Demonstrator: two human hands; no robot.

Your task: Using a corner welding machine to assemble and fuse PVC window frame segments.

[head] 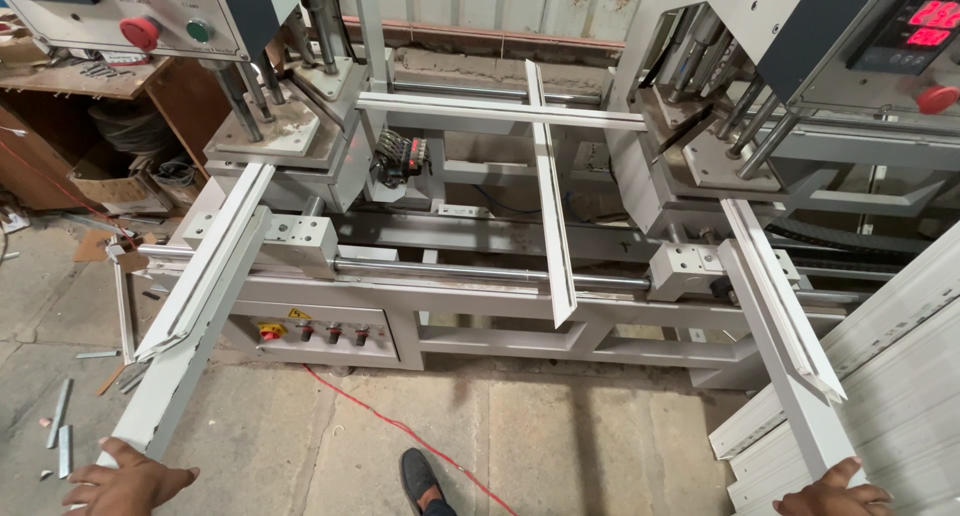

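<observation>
A white plastic window frame lies across a grey two-headed welding machine (480,296). Its left side bar (205,266) and right side bar (775,286) run toward me, joined by a far cross bar (480,108) and a middle bar (550,196). My left hand (125,484) rests on the near end of the left bar's support arm, fingers curled over it. At the bottom right, my right hand (830,496) grips the near end of the right arm. Both welding heads (290,106) sit over the far corners.
A control box with red and green buttons (150,21) hangs at the top left, and a panel with red digits (915,31) at the top right. White profiles (880,376) are stacked at the right. Offcuts litter the floor at the left. My shoe (420,476) and a red cable (400,431) lie below.
</observation>
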